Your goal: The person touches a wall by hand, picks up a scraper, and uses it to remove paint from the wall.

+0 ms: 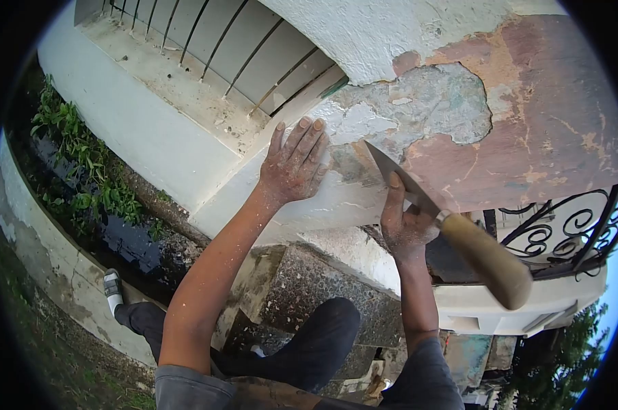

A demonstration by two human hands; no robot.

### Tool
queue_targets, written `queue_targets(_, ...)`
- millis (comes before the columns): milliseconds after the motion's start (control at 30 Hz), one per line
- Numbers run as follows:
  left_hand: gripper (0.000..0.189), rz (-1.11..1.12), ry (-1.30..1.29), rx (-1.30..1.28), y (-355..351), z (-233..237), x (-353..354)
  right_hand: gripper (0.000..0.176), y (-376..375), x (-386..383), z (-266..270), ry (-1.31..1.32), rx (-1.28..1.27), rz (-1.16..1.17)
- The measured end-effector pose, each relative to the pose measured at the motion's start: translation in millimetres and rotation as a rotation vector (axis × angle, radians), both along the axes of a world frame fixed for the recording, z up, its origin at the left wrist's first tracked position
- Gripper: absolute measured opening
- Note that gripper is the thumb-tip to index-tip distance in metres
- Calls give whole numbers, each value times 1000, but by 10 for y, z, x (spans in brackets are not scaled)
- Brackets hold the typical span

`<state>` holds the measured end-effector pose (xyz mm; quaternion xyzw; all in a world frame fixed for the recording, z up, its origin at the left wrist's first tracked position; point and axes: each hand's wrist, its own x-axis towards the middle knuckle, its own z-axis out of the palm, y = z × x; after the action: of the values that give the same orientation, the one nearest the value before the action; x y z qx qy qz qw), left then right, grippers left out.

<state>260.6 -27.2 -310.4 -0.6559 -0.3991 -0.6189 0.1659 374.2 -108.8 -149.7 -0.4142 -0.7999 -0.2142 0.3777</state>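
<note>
Scraper (446,220) with a flat metal blade and a pale wooden handle lies in the right hand (405,225), at the middle right of the view, against the wall (562,102). The fingers of that hand are closed around the neck where blade meets handle, with the forefinger (394,188) stretched up along the blade. The handle sticks out toward the near right, clear of the palm. The blade's tip touches the wall at the edge of a patch of bare grey plaster (446,102), where the reddish-brown paint has flaked off. The left hand (295,164) lies flat on the wall just left of the blade, its fingers spread a little and holding nothing. Both hands are dusted with white.

To the far left, a window grille (240,48) of thin bars stands over a white sill (179,89) strewn with chips. Green plants (83,164) grow at the left beside a dark, wet strip of ground. At the right, a black iron railing (575,232) with scrollwork sits on a white ledge. Nearer, the person's dark trouser leg (316,342) and a shoe (112,287) show, seemingly braced on rough stone, though the lens distortion makes the footing hard to read.
</note>
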Motion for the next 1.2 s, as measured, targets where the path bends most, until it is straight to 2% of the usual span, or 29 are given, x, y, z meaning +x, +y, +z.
queue_targets(100,46,-4,-4,13,4,-1,3,30,-17,-180,213,486,-51,77)
queue_targets(167,46,-4,-3,1,-10,-6,5,31,-44,57,403,40,-219,-25)
queue_targets(233,46,-8,-15,-9,1,6,-1,34,-33,-126,404,384,-91,73)
queue_targets(300,46,-14,-56,-37,-17,0,12,35,-26,-215,516,511,-64,111)
queue_targets(367,46,-20,-54,-43,-38,-2,10,33,-12,-54,311,131,22,-24)
queue_targets(400,46,-19,-51,-41,-26,6,0,32,-17,-43,383,-69,94,-24)
queue_targets(467,46,-19,-45,-33,-9,-7,-2,33,-42,-126,478,315,-40,31)
queue_targets(533,46,-10,-31,-20,-17,0,3,35,-33,-101,434,389,-165,-6)
queue_targets(567,46,-2,-12,-4,-17,2,1,35,-43,-115,334,330,-211,23)
queue_targets(633,46,7,11,18,8,13,-16,37,-30,-65,265,211,-92,167)
queue_targets(767,47,7,9,16,-9,0,-1,37,-5,-125,267,371,-227,52)
queue_targets(833,48,1,9,8,-2,1,-8,38,-34,-149,259,351,-201,50)
queue_targets(933,50,-18,15,-29,-41,-10,-19,39,6,58,91,1,-295,-68)
queue_targets(967,52,-24,24,-45,-57,-31,-30,38,-19,117,-6,-166,-226,-137)
queue_targets(1033,55,-43,31,-110,-97,-114,-49,40,-186,49,-130,217,-285,-17)
queue_targets(1100,59,-58,21,-200,-200,-194,-30,38,-335,-121,-187,738,-183,83)
queue_targets(1200,63,-106,4,-340,-411,-204,10,37,-447,51,-406,902,-129,28)
